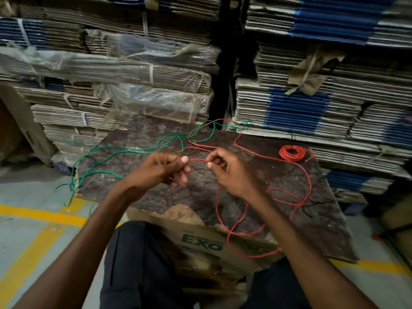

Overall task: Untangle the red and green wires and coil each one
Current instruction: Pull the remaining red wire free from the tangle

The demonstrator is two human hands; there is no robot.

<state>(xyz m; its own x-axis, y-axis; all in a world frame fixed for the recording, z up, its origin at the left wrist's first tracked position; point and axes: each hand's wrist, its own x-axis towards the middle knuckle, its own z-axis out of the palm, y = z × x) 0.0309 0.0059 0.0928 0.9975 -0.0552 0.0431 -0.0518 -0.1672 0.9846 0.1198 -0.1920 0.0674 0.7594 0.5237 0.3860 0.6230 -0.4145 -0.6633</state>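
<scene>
A short span of red wire [197, 160] is pinched between left hand [163, 172] and right hand [225, 172]; hard pulling could tighten the tangle with the green wire [142, 149].

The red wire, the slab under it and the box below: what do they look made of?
Red wire: thin, likely plastic-coated, since it bends in springy loops and keeps a tight coil; the core isn't visible. Slab: a thin, mottled brown, fairly matte board with a crumbling front edge, possibly pressed fibre or worn laminate; hard to tell. Box: brown printed cardboard, torn and creased.
</scene>
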